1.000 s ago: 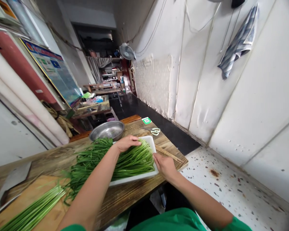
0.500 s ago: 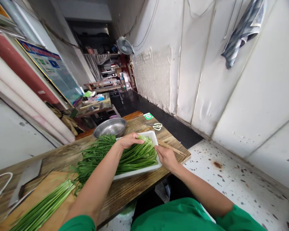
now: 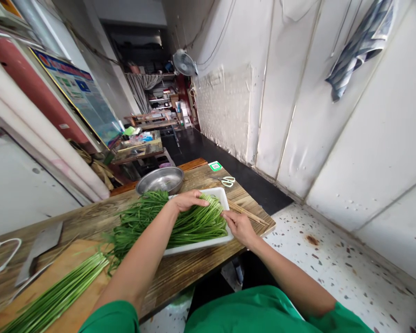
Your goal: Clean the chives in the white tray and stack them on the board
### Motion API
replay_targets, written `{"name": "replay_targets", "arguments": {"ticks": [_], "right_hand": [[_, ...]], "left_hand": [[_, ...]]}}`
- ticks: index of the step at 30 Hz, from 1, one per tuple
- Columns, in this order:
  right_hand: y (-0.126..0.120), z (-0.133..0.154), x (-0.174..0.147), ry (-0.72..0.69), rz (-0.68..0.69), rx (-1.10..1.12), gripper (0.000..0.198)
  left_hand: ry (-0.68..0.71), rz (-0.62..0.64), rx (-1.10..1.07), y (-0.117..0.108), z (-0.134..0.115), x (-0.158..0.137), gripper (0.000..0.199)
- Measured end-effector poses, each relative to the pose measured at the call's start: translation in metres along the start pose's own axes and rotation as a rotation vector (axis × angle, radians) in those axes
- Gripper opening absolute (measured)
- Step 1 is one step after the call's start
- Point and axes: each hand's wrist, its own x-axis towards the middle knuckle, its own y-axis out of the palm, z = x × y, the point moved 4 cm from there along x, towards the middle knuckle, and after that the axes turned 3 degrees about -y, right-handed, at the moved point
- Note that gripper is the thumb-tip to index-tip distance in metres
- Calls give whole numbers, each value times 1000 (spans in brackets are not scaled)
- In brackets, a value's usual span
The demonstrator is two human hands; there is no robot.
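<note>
A large heap of garlic chives [image 3: 194, 231] lies in a white tray [image 3: 197, 248], pale stem ends to the right and leafy ends spilling over the left side. My left hand [image 3: 189, 200] rests over the chives near their stems, its thumb on this side and its fingers partly hidden at the far side. At the tray's right edge, my right hand [image 3: 240, 226] is closed, thumb and forefinger pinched at the stem ends. Another bundle of green stems [image 3: 60, 291] lies on a wooden cutting board [image 3: 76, 259] at the lower left.
A cleaver [image 3: 41, 249] lies left of the board, with a white cable [image 3: 10, 254] beside it. Behind the tray stands a metal basin [image 3: 161, 180]. Scissors [image 3: 228, 181], a green code card [image 3: 215, 166] and chopsticks [image 3: 247, 212] lie toward the wooden table's right end.
The view has shifted slightly, so the background sits a little further right. Both hands stay at nearly the same places on the chives, the right fingertips shifting slightly at the stem ends.
</note>
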Motion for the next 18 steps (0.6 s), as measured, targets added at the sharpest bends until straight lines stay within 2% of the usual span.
{"name": "replay_targets", "arguments": {"ticks": [6, 11, 18], "right_hand": [[-7, 4, 6, -26, 46, -15, 30], [-2, 3, 4, -25, 52, 29, 31], [3, 1, 2, -24, 18, 10, 28]], "left_hand": [[69, -100, 197, 2, -11, -3, 33], [124, -73, 146, 13, -13, -4, 29], [100, -39, 38, 16, -9, 1, 32]]}}
